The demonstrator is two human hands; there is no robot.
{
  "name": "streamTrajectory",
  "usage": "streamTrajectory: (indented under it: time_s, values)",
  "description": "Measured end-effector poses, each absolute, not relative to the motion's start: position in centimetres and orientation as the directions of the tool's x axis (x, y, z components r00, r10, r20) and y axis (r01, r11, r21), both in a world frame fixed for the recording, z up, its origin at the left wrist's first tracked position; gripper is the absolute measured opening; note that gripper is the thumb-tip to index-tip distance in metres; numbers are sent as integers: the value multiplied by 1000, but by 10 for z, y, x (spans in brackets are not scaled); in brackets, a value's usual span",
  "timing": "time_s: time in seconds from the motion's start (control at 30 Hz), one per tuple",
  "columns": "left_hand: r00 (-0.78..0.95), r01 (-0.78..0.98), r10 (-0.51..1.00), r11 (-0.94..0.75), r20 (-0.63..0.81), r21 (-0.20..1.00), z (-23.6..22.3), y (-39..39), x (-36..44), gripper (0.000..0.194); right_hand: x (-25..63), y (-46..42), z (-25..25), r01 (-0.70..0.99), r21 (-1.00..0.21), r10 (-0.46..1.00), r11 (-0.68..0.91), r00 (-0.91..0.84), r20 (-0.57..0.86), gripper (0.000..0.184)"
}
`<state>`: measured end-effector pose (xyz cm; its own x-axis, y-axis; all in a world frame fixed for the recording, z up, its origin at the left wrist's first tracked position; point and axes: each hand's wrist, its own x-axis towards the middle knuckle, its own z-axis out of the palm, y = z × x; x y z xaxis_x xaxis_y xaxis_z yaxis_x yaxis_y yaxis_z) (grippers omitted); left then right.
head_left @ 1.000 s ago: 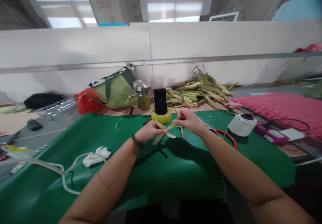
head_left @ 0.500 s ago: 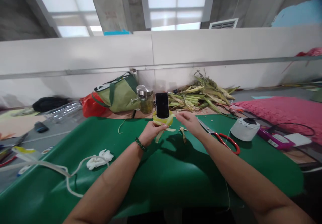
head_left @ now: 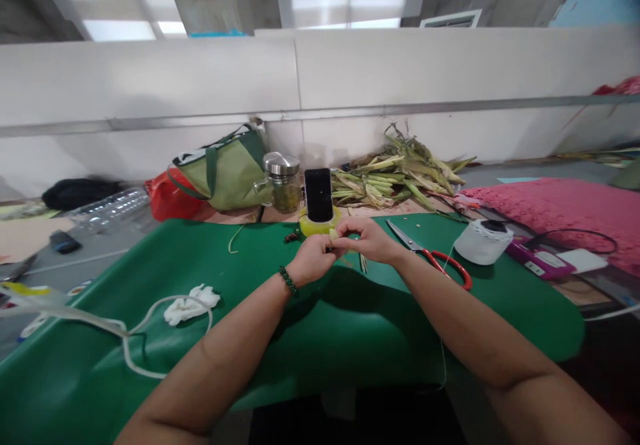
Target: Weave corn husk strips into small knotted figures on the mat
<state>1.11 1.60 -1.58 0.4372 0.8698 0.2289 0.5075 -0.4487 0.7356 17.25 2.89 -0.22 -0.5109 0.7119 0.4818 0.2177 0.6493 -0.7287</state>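
My left hand (head_left: 314,259) and my right hand (head_left: 370,240) meet above the green mat, fingertips touching. Between them is a pale corn husk strip (head_left: 333,234); only a small piece shows, the rest being hidden by fingers. Both hands are closed in a pinch on it. Under my right hand lies a small bundle of tied husk (head_left: 363,265), mostly covered. Just beyond the hands a phone (head_left: 319,195) stands propped on a yellow tape roll (head_left: 314,229). Red-handled scissors (head_left: 434,256) lie partly open beside my right forearm.
A pile of corn husks (head_left: 395,175) lies against the wall. Left of the phone stand a glass jar (head_left: 283,188) and a green bag (head_left: 233,175). A white thread spool (head_left: 483,244) is at right. A white cable (head_left: 127,345) and crumpled tissue (head_left: 190,305) lie left on the green mat (head_left: 350,352).
My hands were apart with husk strips crossed in the left; my right hand has come left to meet it. The strips are now mostly covered by fingers. The view shifted slightly.
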Motion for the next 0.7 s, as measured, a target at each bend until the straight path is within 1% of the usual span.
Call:
streamTrajectory:
  time_s: [0.07,0.13,0.17,0.23,0.27,0.3,0.33,0.4,0.47,0.5,0.53,0.6,0.7]
  values:
    - [461,476,850,-480,256,737,-14,16,11,21,172,28,0,189,-765,725,615,-517,455,33]
    - [459,479,851,-479,256,736,-14,19,8,21,172,29,1,150,-807,758,571,-475,448,33]
    - [446,496,860,-469,249,730,-15,21,6,23,174,31,1,123,-826,784,551,-416,461,34]
    - [398,545,887,-434,234,718,-16,25,2,30,179,36,1,58,-853,836,518,-243,491,36]
    - [368,556,900,-414,233,721,-16,26,0,32,182,39,1,35,-866,858,498,-168,486,38]
    - [344,554,909,-400,236,731,-16,27,-2,32,184,42,0,28,-881,876,472,-131,465,41]
    - [326,542,913,-393,246,743,-17,28,-2,31,186,45,-2,43,-896,890,443,-145,433,44]
    - [307,502,908,-408,283,763,-17,28,-2,28,187,47,-6,128,-906,889,403,-288,355,48]
    - [309,478,892,-446,331,757,-17,25,0,26,185,48,-11,216,-878,852,427,-421,311,46]
    - [312,476,883,-465,351,746,-17,24,1,25,185,48,-12,243,-855,837,457,-442,322,43]
    - [315,478,876,-479,366,736,-17,23,1,25,185,48,-13,261,-832,829,489,-435,351,40]
    - [310,489,874,-483,373,726,-16,21,1,24,190,49,-13,294,-793,832,534,-349,431,35]
    - [267,500,894,-448,361,741,-15,21,-2,24,200,52,-11,298,-797,850,526,-206,484,36]
